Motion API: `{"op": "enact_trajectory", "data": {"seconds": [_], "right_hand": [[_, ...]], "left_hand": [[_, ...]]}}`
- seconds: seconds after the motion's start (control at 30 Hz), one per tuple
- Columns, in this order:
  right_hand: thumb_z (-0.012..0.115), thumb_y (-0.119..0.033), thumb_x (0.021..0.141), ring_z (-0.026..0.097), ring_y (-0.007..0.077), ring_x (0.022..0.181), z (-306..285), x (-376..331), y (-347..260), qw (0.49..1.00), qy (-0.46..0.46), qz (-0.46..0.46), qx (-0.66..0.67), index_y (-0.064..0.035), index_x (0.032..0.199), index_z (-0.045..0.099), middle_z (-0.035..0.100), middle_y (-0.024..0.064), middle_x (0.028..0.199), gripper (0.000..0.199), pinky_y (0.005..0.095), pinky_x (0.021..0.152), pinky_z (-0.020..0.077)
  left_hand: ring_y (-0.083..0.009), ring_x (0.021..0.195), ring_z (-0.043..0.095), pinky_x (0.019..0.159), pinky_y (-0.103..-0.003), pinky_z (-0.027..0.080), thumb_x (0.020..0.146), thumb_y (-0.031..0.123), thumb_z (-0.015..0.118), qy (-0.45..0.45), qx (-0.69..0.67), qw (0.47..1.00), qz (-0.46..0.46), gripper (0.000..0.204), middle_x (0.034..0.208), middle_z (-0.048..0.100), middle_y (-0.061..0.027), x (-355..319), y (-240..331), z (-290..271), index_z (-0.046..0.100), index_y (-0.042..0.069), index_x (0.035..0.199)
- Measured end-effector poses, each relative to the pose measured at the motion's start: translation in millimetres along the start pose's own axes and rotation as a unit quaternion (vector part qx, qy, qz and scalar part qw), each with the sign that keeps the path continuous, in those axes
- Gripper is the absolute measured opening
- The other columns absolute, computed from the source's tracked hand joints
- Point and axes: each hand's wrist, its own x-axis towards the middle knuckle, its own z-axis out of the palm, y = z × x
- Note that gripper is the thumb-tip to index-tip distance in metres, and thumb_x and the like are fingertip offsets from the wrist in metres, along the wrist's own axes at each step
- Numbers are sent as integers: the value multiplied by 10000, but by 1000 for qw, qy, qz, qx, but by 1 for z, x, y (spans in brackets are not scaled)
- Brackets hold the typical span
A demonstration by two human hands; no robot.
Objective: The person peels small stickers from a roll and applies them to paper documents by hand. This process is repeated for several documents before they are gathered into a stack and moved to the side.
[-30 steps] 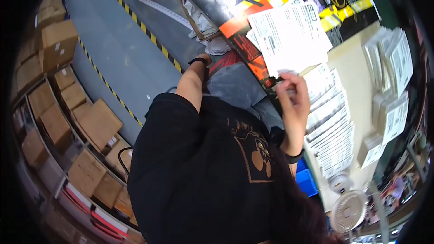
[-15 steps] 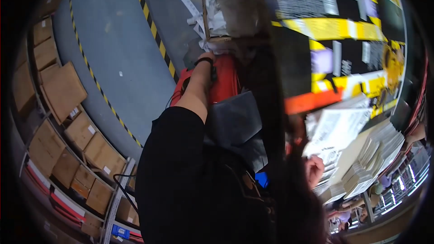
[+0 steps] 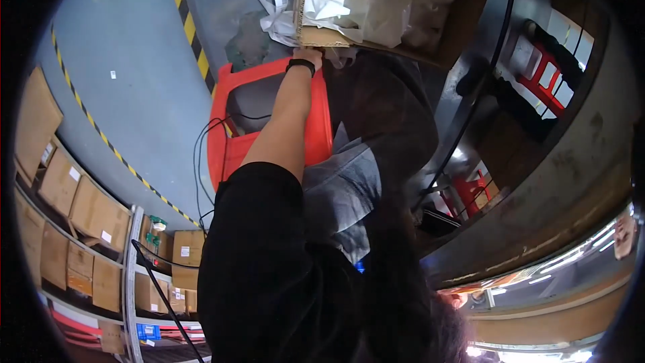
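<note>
Your single head camera looks steeply down over your dark-sleeved torso, close in, toward the grey floor [image 3: 127, 60] and red stool [image 3: 269, 121]. The fisheye bends everything at its rim.

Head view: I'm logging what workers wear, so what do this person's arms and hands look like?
The left arm is bare from the short black sleeve down, with a black band at the wrist. The left hand shows no glove. The right hand and its arm cannot be seen clearly.
</note>
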Motion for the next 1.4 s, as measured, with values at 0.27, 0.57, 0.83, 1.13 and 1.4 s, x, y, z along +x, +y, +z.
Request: {"op": "enact_trajectory", "data": {"seconds": [0.27, 0.57, 0.83, 1.13, 1.4], "right_hand": [[401, -145, 898, 479, 136, 611, -16, 27, 39, 999, 20, 46, -6, -14, 880, 494, 466, 62, 697, 162, 234, 596, 404], [398, -138, 898, 487, 141, 622, -30, 3, 66, 986, 79, 147, 17, -19, 869, 497, 479, 70, 711, 158, 240, 604, 406], [395, -132, 897, 494, 145, 632, -40, -64, 69, 948, 159, 261, 88, -23, 859, 500, 489, 77, 723, 156, 245, 612, 408], [573, -114, 829, 449, 67, 577, 31, 2, -74, 901, 99, 268, 325, -37, 875, 573, 513, 6, 663, 89, 175, 508, 353], [560, -62, 853, 437, 30, 591, 35, 10, -62, 905, 46, 165, 390, -21, 1004, 536, 517, 0, 806, 158, 157, 514, 336]], "left_hand": [[-326, 1235, 381, 974, -541, 309, 866, 344, 404, 25, -137, 988, -67, 403, 1299, 466, -87, 70, 33, 71, 506, 160, 1211], [-246, 1255, 357, 985, -498, 313, 844, 352, 440, -338, -291, 891, -87, 406, 1339, 412, -81, 90, 28, 41, 543, 163, 1188], [-278, 905, 623, 786, -385, 484, 789, 186, 473, 21, -22, 972, 235, 270, 954, 643, -159, -23, 62, -1, 648, 17, 904], [-239, 933, 584, 842, -315, 433, 807, 53, 475, -211, -374, 790, 438, 222, 983, 639, -128, -229, 57, -240, 642, -43, 919], [-317, 1084, 489, 920, -396, 381, 805, 144, 463, -191, -398, 657, 611, 381, 1133, 515, -202, -404, 140, -407, 546, -126, 1059]]}}
